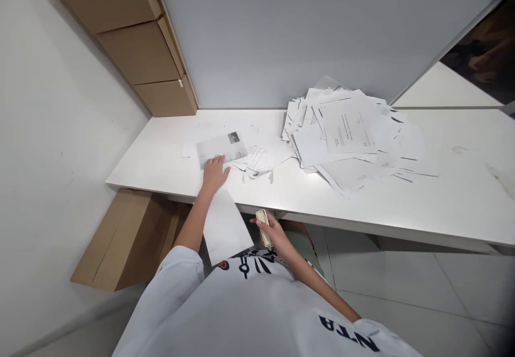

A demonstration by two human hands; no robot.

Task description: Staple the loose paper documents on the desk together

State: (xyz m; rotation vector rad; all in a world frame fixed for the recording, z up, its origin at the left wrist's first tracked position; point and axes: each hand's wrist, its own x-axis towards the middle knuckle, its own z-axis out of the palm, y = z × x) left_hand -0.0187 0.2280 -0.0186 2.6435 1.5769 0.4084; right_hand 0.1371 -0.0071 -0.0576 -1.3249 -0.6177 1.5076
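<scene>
Left hand: the left hand [214,174] lay with its fingers loosely apart on the near edge of a folded printed sheet [217,148], pressing rather than pinching it.

Right hand: the right hand [272,233] was curled closed around a cream-coloured stapler [262,228], just below the desk's front edge (its dark slot faced up).

Paper: a loose white sheet [225,228] hung between the forearms, past the edge of the white desk [454,196]; whether it was held, the view did not settle. Torn paper scraps [255,162] lay just beside the folded sheet, and a heap of office papers [346,131] sprawled further right.

Handling: the sheets would likely be light, thin and limp, apt to slide over one another on the smooth laminate, so a pinch at a corner or edge would suit them best.

Surroundings: cardboard boxes [137,51] were stacked high on the left, a flattened carton [129,241] leaned below the desk, and a grey panel [281,29] rose behind it.
</scene>
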